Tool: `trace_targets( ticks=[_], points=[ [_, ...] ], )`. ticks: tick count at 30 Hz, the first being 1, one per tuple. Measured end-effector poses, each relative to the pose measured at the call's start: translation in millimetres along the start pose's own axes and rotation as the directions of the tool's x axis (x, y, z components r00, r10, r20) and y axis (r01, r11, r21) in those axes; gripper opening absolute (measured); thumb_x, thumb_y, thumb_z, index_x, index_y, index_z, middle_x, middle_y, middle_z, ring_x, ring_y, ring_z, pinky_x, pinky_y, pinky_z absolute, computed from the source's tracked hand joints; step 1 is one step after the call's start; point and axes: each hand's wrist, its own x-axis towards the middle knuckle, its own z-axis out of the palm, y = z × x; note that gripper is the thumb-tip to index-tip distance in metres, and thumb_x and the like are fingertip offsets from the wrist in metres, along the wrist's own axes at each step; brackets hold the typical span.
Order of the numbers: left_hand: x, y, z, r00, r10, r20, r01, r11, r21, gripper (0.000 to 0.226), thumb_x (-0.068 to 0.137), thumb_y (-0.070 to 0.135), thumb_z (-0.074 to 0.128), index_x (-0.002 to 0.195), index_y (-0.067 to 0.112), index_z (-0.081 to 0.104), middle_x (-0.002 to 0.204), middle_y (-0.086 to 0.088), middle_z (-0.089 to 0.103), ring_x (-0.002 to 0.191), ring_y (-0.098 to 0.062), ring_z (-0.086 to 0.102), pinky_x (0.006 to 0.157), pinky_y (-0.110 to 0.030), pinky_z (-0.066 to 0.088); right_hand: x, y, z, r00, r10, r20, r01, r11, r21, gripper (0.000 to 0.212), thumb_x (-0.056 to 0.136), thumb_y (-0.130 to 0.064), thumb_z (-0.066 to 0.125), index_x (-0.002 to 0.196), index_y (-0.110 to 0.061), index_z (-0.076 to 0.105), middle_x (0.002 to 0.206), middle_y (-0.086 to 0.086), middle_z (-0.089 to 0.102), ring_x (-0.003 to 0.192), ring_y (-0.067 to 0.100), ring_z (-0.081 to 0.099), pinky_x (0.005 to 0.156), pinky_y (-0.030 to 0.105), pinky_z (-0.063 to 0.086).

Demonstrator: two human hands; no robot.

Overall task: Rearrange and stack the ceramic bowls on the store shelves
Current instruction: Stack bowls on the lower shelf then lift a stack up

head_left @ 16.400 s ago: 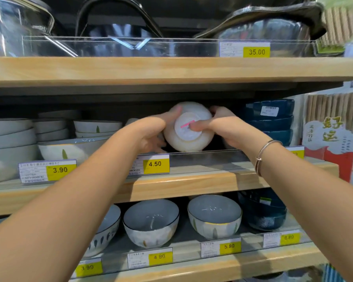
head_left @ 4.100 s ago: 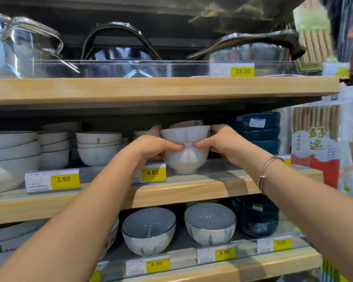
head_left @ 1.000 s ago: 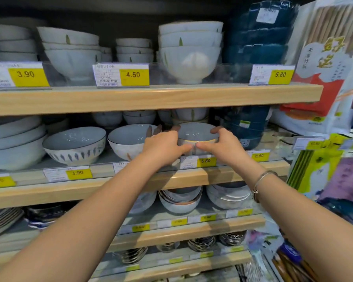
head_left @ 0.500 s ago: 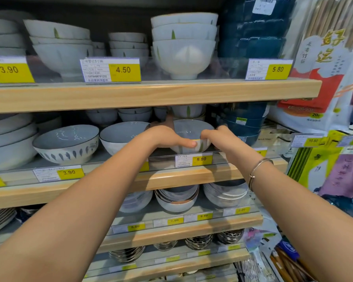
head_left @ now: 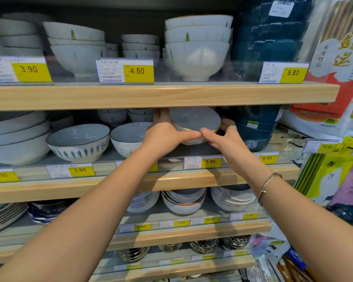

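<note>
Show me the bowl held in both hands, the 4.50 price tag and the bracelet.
bowl [head_left: 194,119], head view, on its grey inside.
4.50 price tag [head_left: 138,71], head view, on its yellow part.
bracelet [head_left: 263,190], head view, on the band at the right wrist.

The shelf boards [head_left: 171,96] are pale wood with a fine lengthwise grain, matt. Along their front edges runs a clear plastic rail [head_left: 243,73], glossy and slightly hazy, carrying paper price labels [head_left: 126,71]. The stack of white bowls [head_left: 196,58] on the upper shelf is glazed ceramic — smooth, with a soft bright highlight on the lowest bowl's side. The dark blue bowls [head_left: 267,37] to its right show a harder, mirror-like gloss. The grey-lined bowl [head_left: 194,121] at the middle shelf has a smooth satin interior and a shiny gold-toned rim. The bracelet [head_left: 263,190] on the near right wrist is thin polished metal.
</note>
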Motion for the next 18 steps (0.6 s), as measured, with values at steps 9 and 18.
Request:
trace_targets(
  ticks=[9, 18],
  points=[
    [-3.5, -24.7, -20.3, 0.992, -0.069, -0.104, 0.043, 0.971, -0.235, 0.074, 0.066, 0.049, 0.077, 0.117, 0.001, 0.054, 0.104, -0.012, 0.067, 0.099, -0.026, 0.063, 0.052, -0.022, 0.041, -6.7, -8.3, 25.4, 0.968, -0.236, 0.091, 0.227, 0.969, 0.095, 0.063, 0.084, -0.005, 0.064, 0.140, -0.013, 0.035, 0.125, -0.002, 0.058, 0.116, 0.012, 0.057, 0.092, 0.015, 0.049],
    [-7.8, -39.8, -33.1, 0.981, -0.073, -0.180, 0.016, 0.955, -0.297, 0.076, 0.070, 0.038, 0.078, 0.128, 0.004, 0.045, 0.099, 0.000, 0.054, 0.089, -0.015, 0.051, 0.067, -0.023, 0.037, -2.4, -20.3, 46.8, 0.966, -0.257, 0.026, 0.253, 0.962, 0.102, 0.050, 0.081, -0.008, 0.069, 0.126, -0.009, 0.048, 0.109, -0.003, 0.063, 0.104, 0.008, 0.062, 0.084, 0.012, 0.051]
  ],
)
